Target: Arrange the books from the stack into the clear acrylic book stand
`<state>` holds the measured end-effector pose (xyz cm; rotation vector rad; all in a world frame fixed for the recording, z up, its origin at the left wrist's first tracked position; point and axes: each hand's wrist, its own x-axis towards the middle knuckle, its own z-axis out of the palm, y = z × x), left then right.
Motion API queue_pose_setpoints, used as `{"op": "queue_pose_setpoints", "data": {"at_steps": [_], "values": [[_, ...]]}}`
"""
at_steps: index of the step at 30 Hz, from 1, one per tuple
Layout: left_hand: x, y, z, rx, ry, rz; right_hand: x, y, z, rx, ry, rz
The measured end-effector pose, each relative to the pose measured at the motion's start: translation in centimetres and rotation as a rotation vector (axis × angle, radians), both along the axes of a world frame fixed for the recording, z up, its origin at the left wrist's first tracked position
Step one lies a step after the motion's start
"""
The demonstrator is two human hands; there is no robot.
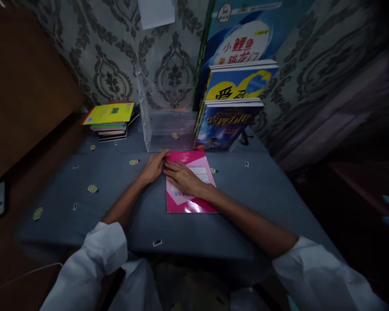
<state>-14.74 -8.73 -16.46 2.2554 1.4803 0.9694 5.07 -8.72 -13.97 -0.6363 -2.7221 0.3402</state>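
A pink book point(189, 207) lies flat on the cloth-covered table, with a paler pink panel and white text boxes on its cover. My right hand point(183, 178) rests across it, fingers stretched out toward its left edge. At the upper left corner of the book is my left hand point(154, 167), one finger extended along the edge; its other fingers are partly hidden. Just behind the book stands a clear plastic book rack point(145, 125). Several upright books fill the right side of that rack, the front one a dark blue book point(225, 127).
Against the patterned wall, a stack of books point(112, 129) with a yellow one on top sits left of the rack. Taller blue books point(246, 26) rise behind the dark blue one. The grey-blue tablecloth point(142, 233) has small pineapple prints. A white cable point(26, 274) runs at lower left.
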Motion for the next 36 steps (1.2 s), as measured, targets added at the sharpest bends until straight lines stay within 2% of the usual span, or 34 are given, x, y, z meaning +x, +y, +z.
{"op": "queue_pose_setpoints", "data": {"at_steps": [7, 10, 14, 19, 27, 31, 36], "values": [[0.6, -0.2, 0.1, 0.047, 0.085, 0.021, 2.7, -6.2, -0.9, -0.020, -0.007, 0.091], [0.7, -0.4, 0.3, 0.057, 0.121, 0.020, 3.4, -8.5, -0.9, -0.033, -0.016, 0.074], [0.9, -0.8, 0.4, 0.062, 0.185, 0.000, 3.9, -10.4, -0.7, -0.022, -0.005, -0.003], [1.1, -1.0, 0.3, 0.034, 0.261, 0.009, 5.8, -11.2, -0.9, -0.008, -0.012, -0.084], [1.0, -1.0, 0.3, 0.021, 0.290, 0.022, 12.5, -10.7, -2.8, -0.017, -0.010, -0.329], [1.3, -1.2, 0.4, -0.002, 0.310, 0.041, 13.5, -11.0, -2.6, -0.027, -0.018, -0.385], [2.0, -2.7, 0.9, 0.000, 0.356, 0.048, 14.1, -12.5, -1.8, -0.011, -0.007, -0.358]]}}
